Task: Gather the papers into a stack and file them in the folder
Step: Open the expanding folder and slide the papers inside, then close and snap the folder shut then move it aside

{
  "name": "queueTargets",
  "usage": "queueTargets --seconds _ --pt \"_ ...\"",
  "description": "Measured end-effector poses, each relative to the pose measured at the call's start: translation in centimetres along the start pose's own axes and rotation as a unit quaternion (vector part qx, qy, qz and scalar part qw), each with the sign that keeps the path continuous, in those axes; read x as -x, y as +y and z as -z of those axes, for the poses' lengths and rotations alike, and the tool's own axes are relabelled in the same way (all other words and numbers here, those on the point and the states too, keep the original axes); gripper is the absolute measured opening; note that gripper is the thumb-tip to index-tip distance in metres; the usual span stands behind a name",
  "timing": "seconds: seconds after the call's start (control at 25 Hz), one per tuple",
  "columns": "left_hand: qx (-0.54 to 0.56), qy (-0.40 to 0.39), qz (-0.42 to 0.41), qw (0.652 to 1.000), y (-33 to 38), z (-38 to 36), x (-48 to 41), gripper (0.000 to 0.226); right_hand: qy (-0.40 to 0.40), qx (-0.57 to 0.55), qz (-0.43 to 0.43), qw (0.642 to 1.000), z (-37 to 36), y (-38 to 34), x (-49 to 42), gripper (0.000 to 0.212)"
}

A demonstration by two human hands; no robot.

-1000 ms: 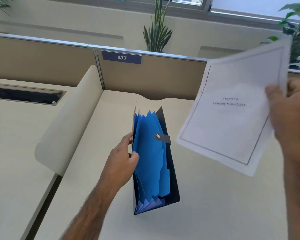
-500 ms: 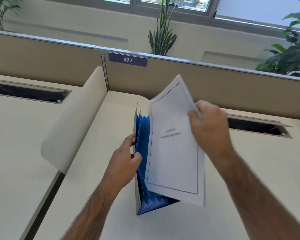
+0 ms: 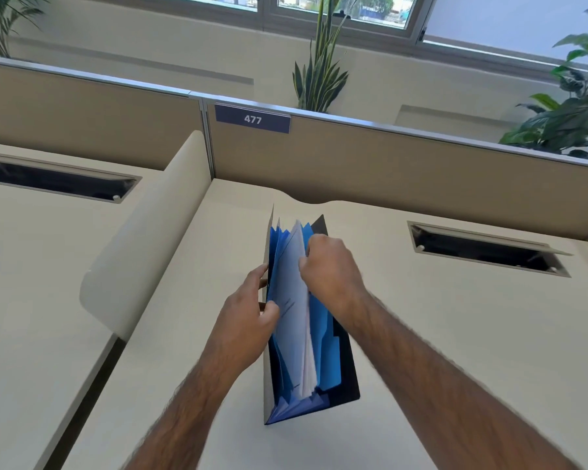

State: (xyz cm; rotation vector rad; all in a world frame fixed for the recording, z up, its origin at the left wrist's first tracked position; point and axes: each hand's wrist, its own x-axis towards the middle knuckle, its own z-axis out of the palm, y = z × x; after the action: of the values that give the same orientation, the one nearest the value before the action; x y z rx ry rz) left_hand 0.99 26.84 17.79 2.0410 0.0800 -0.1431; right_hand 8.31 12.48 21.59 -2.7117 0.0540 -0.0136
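A blue accordion folder (image 3: 326, 354) with a dark cover stands open on its spine in the middle of the cream desk (image 3: 455, 334). The white stack of papers (image 3: 294, 310) sits edge-on between its blue dividers, mostly inside a pocket. My left hand (image 3: 248, 320) grips the folder's left wall, thumb hooked over the front dividers. My right hand (image 3: 330, 266) is closed on the top edge of the papers, above the folder's mouth.
A curved cream divider panel (image 3: 143, 239) rises left of the folder. A tan partition (image 3: 387, 164) with a "477" label (image 3: 252, 119) runs along the back. Cable slots (image 3: 486, 249) (image 3: 55, 179) are cut into the desks right and left. Plants stand behind.
My right hand swung the papers from the upper right over to the folder, turned them edge-on and lowered them between the dividers. My left hand kept its hold on the folder.
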Motion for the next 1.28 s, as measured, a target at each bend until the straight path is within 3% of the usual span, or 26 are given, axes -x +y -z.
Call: queueTargets --seconds 0.12,0.24,0.44,0.52,0.6,0.8,0.96,1.12,1.28 --pt "0.008 -0.003 0.002 1.0 -0.2 0.1 0.0 0.059 -0.013 0.012 0.011 1.0 -0.9 0.3 0.3 0.011" --pt "0.009 -0.001 0.004 1.0 -0.5 0.2 -0.1 0.057 -0.01 0.021 0.026 0.999 -0.1 1.5 0.5 0.014" --pt "0.009 0.002 0.0 1.0 -0.7 0.1 0.0 0.055 -0.155 0.051 0.066 0.984 2.7 3.4 1.0 0.054" --pt "0.009 0.007 0.0 1.0 -0.6 0.0 0.0 0.054 -0.162 0.095 0.091 0.978 2.9 4.0 1.6 0.065" --pt "-0.001 0.018 0.007 1.0 -0.6 -0.1 0.0 0.049 -0.129 0.114 0.105 0.979 2.6 4.7 2.0 0.062" --pt "-0.107 0.036 0.0 0.994 -1.3 0.7 -0.7 0.023 -0.011 -0.101 0.04 0.994 1.6 6.3 2.6 0.032" --pt "-0.184 0.037 0.0 0.982 -0.4 2.2 -1.9 0.018 0.014 -0.279 -0.061 0.958 0.9 8.2 3.3 0.021" --pt "-0.308 0.042 -0.022 0.95 1.1 0.2 -2.2 0.018 0.02 -0.344 -0.155 0.926 -1.6 10.4 4.0 0.02" --pt "-0.286 -0.024 -0.066 0.956 -0.2 -6.3 -1.6 0.044 0.031 -0.302 -0.177 0.936 -4.4 12.3 3.8 0.019"
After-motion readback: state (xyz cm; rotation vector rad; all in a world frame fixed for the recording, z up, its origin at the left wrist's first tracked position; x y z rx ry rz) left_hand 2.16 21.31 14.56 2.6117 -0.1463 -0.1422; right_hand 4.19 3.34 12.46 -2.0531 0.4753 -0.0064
